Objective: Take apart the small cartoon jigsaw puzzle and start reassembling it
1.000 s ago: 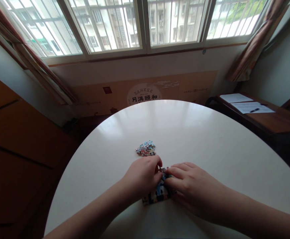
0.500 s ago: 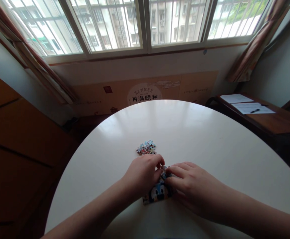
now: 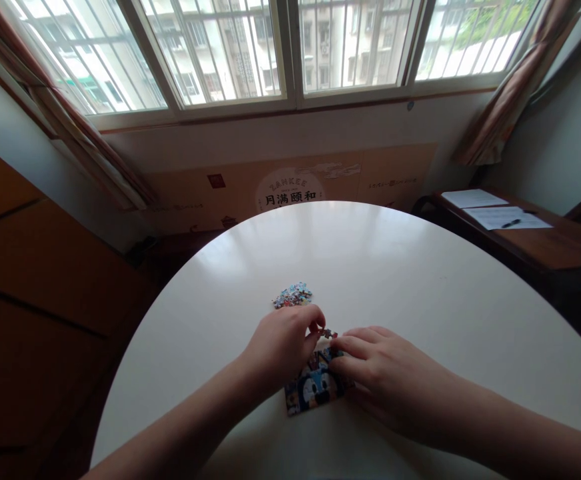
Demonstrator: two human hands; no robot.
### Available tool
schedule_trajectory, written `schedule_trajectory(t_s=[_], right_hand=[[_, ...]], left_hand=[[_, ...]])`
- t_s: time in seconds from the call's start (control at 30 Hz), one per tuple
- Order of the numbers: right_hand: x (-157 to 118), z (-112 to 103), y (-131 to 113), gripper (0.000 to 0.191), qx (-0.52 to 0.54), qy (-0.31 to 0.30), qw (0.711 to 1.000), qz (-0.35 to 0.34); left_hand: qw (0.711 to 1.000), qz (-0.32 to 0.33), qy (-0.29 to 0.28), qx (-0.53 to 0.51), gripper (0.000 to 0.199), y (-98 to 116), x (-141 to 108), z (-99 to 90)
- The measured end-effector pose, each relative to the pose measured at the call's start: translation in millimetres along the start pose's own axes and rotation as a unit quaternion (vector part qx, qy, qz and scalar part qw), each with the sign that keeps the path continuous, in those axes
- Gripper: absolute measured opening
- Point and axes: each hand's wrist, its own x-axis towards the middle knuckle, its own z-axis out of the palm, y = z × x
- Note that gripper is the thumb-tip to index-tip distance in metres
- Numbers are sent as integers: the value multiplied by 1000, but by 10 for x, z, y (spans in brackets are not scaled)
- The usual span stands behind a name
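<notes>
Glossy white table (image 3: 420,293) mirrors the window; printed puzzle (image 3: 313,390) looks like smooth card, perhaps slightly shiny.

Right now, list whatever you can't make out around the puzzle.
1. Head view: the puzzle right edge lies under the right hand.
2. Head view: the piece at the left hand fingertips is too small to read.
3. Head view: the pile is too small to count.
</notes>
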Motion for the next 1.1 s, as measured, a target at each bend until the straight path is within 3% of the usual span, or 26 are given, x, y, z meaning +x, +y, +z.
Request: schedule_trajectory(t_s=[0.33,0.5,0.63,0.87,1.1], right_hand=[[-27,-14,5,21,-9,9,1000,18],[-21,-85,42,9,-4,19,999,30],[3,-82,115,15,8,72,996,46],[35,-28,316,24,78,151,975,146],[46,-1,326,22,124,171,973,92]], left_hand=[[998,11,68,-14,10,-37,7,6],[995,24,85,-41,10,-34,-3,-16],[992,45,88,-74,10,-20,-13,-25],[984,80,77,-138,9,2,-24,-29],[978,103,73,-168,7,68,-49,-26]])
